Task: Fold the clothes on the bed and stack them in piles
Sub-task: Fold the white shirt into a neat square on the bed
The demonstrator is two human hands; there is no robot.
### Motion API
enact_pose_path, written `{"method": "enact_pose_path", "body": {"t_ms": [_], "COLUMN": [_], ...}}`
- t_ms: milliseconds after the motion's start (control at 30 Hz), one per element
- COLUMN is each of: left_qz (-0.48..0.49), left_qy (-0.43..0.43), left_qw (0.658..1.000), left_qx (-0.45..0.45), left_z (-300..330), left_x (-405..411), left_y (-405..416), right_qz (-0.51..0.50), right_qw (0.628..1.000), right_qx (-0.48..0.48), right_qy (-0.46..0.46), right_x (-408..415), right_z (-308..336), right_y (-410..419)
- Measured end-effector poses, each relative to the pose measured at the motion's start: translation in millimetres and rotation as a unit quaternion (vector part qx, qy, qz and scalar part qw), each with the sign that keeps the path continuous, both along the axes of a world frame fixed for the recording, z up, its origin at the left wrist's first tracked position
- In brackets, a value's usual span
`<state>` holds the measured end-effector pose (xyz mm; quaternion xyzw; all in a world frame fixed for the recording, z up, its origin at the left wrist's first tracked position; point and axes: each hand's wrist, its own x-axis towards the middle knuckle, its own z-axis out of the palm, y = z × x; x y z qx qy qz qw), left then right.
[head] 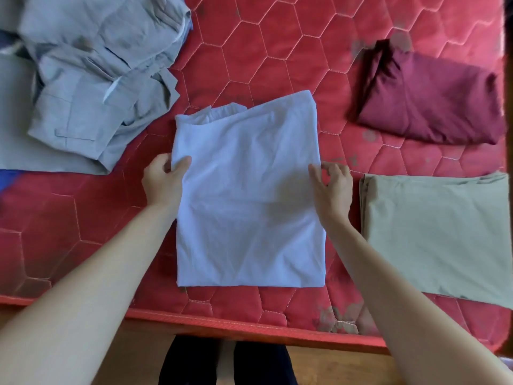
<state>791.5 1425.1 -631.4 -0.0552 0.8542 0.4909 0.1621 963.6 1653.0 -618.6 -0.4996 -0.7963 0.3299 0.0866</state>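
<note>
A white garment (248,195), folded into a tall rectangle, lies flat on the red quilted mattress (277,51) near its front edge. Its long axis runs from the person toward the far side of the bed. The hemmed end, with a bit of inner fabric showing, points away from the person, and the smooth folded end points toward the person.

The left hand (163,180) grips the left edge of the white garment, a little above the middle of its length. The thumb lies on top of the cloth and the other fingers are curled around the edge, so this hand is clamped on the fabric. The right hand (331,187) is at the opposite edge, at about the same height. Its thumb touches the right edge of the cloth, and its fingers are loosely bent above the mattress; they do not close on anything that I can see.

Beyond the left hand, farther from the person and to the left, there is a heap of grey clothes (94,79), not folded neatly. Just beside the right hand, to the right, lies a folded beige garment (438,232), apart from the white one. Beyond the right hand, farther away, lies a folded maroon garment (427,101).
</note>
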Motion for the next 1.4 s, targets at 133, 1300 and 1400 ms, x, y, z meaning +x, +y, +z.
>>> {"method": "enact_pose_path", "body": {"t_ms": [133, 1300, 1400], "left_qz": [-0.06, -0.109, -0.125], "left_qy": [0.045, -0.091, 0.012], "left_qw": [0.997, 0.99, 0.986], "left_qx": [-0.013, -0.002, -0.113], "left_z": [3.9, -7.2, -12.3], "left_x": [-39.6, -76.4, -74.1], "left_y": [19.5, 78.3, 80.5], "right_qz": [0.026, -0.083, -0.067], "right_qw": [0.999, 0.982, 0.99], "right_qx": [-0.015, -0.155, -0.117], "right_qy": [-0.019, 0.071, 0.047], "right_x": [-46.2, -45.0, -48.8], "right_z": [4.8, -13.4, -17.8], "right_y": [21.0, 59.0, 66.2]}}
